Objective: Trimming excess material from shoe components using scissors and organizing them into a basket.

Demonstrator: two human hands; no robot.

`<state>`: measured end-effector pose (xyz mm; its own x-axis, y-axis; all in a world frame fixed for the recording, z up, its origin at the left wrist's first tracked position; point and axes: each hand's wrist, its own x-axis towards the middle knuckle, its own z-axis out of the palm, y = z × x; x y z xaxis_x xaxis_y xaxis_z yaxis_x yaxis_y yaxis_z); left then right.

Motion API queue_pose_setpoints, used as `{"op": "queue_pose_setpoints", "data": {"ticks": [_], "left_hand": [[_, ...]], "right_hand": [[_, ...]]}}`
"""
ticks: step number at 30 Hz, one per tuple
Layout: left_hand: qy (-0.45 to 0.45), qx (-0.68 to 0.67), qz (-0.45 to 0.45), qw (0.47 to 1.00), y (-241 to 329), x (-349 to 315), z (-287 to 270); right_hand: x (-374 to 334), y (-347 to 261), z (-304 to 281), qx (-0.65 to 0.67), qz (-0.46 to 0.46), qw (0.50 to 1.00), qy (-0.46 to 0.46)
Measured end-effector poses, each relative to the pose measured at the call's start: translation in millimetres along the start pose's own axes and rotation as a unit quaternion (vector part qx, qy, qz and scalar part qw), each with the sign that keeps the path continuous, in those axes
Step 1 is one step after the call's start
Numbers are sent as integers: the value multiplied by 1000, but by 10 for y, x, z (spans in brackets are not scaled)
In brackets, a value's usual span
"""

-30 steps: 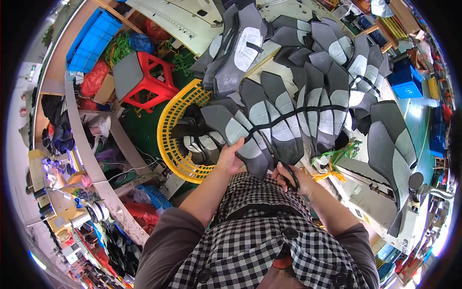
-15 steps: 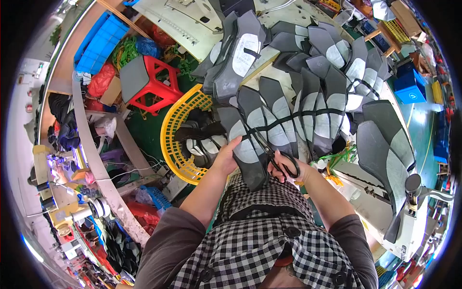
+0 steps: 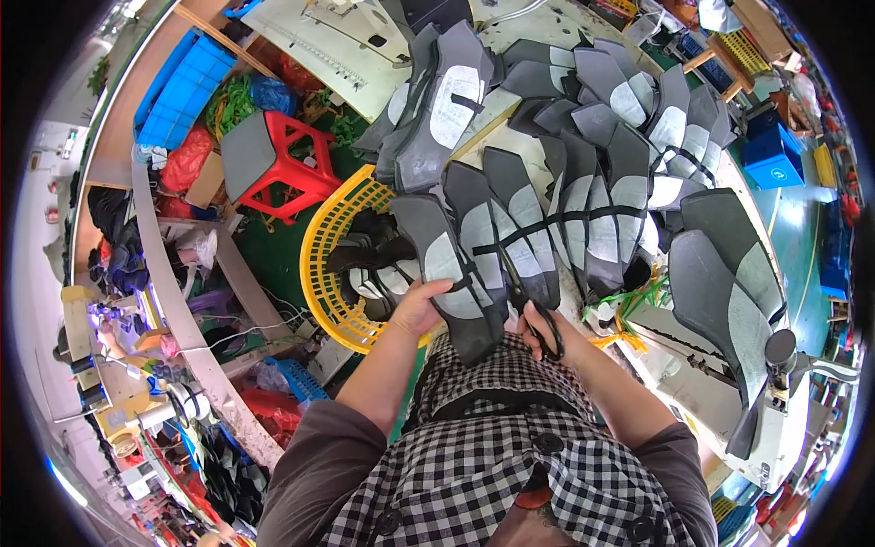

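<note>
Holding a dark panel (image 3: 439,255) with a pale grey middle in the left hand (image 3: 421,305), gripping it by its left edge and laying the thumb on its face, hiding the other fingers mostly from view. Slanting this panel with its upper end toward the left, just right of a yellow basket (image 3: 308,264) and partly above the lap of a black-and-white checked garment (image 3: 492,424). Showing a short black strip (image 3: 467,276) across its pale part.

Gripping a pair of scissors (image 3: 549,339) in the right hand (image 3: 536,330), curling the fingers around the black handles and pointing the blades up and to the left, near the neighbouring panels. Being unable to tell about any contact at the blade tips.

Facing a row of similar panels (image 3: 602,237) on the pale counter (image 3: 521,135), overlapping side by side beneath a long black strip (image 3: 592,213). Having a further stack of panels (image 3: 456,100) beyond the basket, and two larger-looking panels (image 3: 725,287) at the right, lying partly over a white machine (image 3: 779,447). Seeing more dark and pale pieces (image 3: 365,284) inside the basket, a red stool with a grey seat (image 3: 248,157) farther left, and a blue bin (image 3: 775,169) at the far right.
</note>
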<state>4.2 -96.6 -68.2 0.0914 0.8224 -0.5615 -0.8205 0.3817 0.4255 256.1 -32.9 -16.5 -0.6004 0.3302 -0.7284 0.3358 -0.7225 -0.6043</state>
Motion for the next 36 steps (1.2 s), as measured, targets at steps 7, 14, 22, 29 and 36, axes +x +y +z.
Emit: {"op": "queue_pose_setpoints", "data": {"ticks": [7, 14, 22, 29, 36], "left_hand": [[54, 73, 72, 993, 5, 234, 223], [55, -84, 1, 995, -313, 9, 209], [3, -23, -68, 997, -278, 139, 312], [41, -5, 24, 999, -260, 176, 367], [46, -14, -74, 996, -35, 70, 266]], "right_hand": [[140, 45, -310, -24, 61, 996, -63], [200, 80, -112, 32, 44, 997, -55], [-163, -14, -222, -17, 56, 994, 93], [-117, -83, -428, -48, 95, 994, 4], [101, 60, -266, -27, 16, 996, -78]]}}
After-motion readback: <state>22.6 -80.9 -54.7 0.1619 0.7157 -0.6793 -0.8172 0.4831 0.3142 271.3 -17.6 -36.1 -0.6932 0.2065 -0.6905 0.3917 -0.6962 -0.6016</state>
